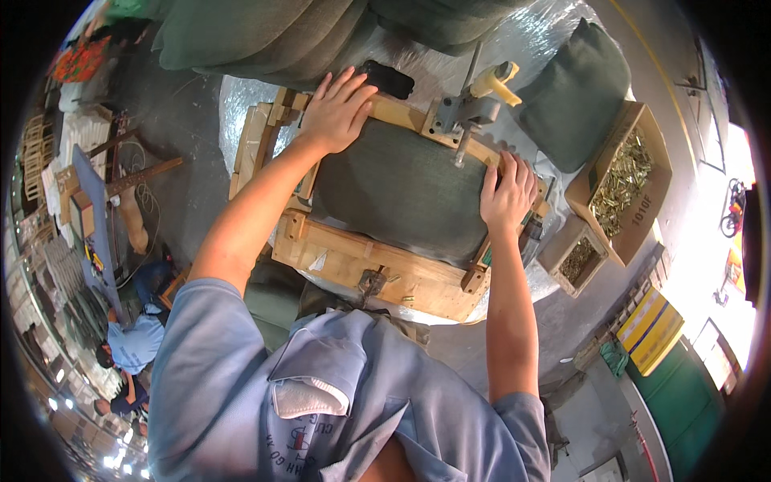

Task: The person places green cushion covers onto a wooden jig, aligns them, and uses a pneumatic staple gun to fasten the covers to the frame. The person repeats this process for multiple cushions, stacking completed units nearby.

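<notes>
A dark grey-green padded panel (393,193) lies inside a wooden frame (345,249) in front of me. My left hand (336,112) rests flat with fingers stretched over the frame's far left corner and the panel's edge. On the right side, my right hand (508,194) lies over the frame's edge, its fingers pointing away and a little apart. Neither hand appears to hold anything. A metal clamp (467,111) with a handle wrapped in pale yellow stands on the far rail, between the hands. Another metal clamp (372,283) is fixed to the near board.
Dark cushions (265,36) are piled beyond the frame, near a black flat object (389,79). Another dark cushion (574,92) lies at the far right. A cardboard box (654,189) and a smaller box (554,253) hold brass-coloured fasteners. People in blue (136,341) are at the left.
</notes>
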